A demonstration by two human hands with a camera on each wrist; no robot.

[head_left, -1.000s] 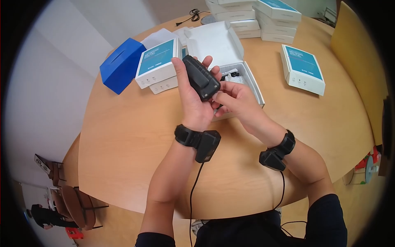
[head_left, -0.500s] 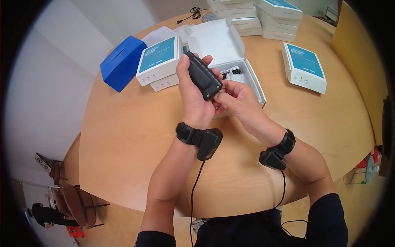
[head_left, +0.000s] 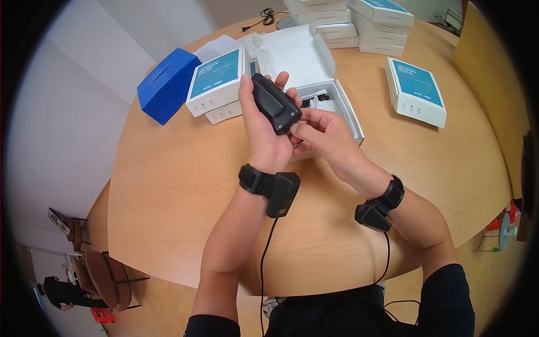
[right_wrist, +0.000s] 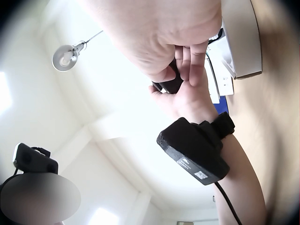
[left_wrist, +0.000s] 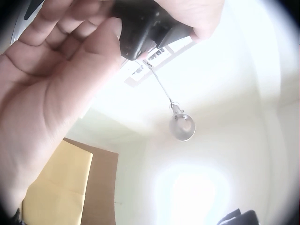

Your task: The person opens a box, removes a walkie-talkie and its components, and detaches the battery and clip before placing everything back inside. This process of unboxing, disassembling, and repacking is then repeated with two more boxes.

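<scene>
A black handheld device (head_left: 275, 105) with two small screws at its lower end lies in the left hand (head_left: 264, 132), whose thumb and fingers curl round its sides. At that lower end the right hand (head_left: 328, 137) pinches the device's edge with thumb and forefinger. In the left wrist view the device (left_wrist: 136, 30) is partly cut off by the top edge. The right wrist view shows the device (right_wrist: 172, 84) mostly hidden by the fingers. Behind the hands an open white box (head_left: 295, 56) holds a bagged item and black cable.
Blue-topped white boxes (head_left: 216, 78) and a blue box (head_left: 168, 84) stand on the left of the wooden table (head_left: 168, 224). Several white boxes (head_left: 382, 28) are stacked at the back, and another box (head_left: 415, 87) lies on the right. A cable hangs from each wrist camera.
The left hand and device shift slightly up, then tilt a little. The right hand keeps its hold at the device's lower end, with little movement.
</scene>
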